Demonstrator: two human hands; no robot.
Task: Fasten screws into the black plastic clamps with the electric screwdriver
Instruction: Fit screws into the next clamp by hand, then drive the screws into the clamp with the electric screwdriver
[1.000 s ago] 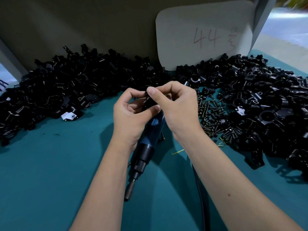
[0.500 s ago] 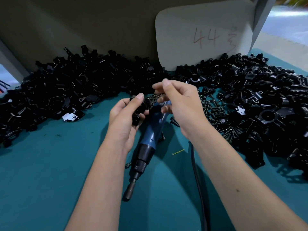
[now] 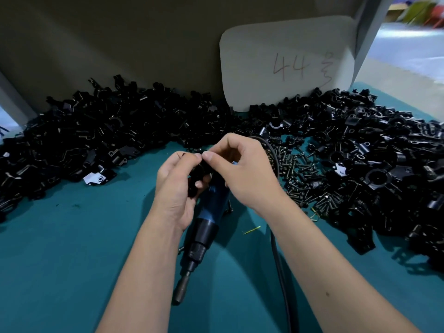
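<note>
Nearby | clamp heaps [image 3: 101, 135] flank hands; screws [image 3: 300, 179] right; electric screwdriver [image 3: 206, 222] beneath

Single head-worn view, wide-angle, looking forward and down from above desk [image 3: 60, 272]. Close range: both forearms entering from bottom edge, left hand [image 3: 176, 186] and right hand [image 3: 242, 174] meeting near frame centre. Facing beige back panel [image 3: 144, 44] with white card [image 3: 286, 61] leaning upper right. Black clamp pile [image 3: 96, 138] spread across mid-frame, edge to edge. Edges curved by lens. No second view, so no shared area.
</note>
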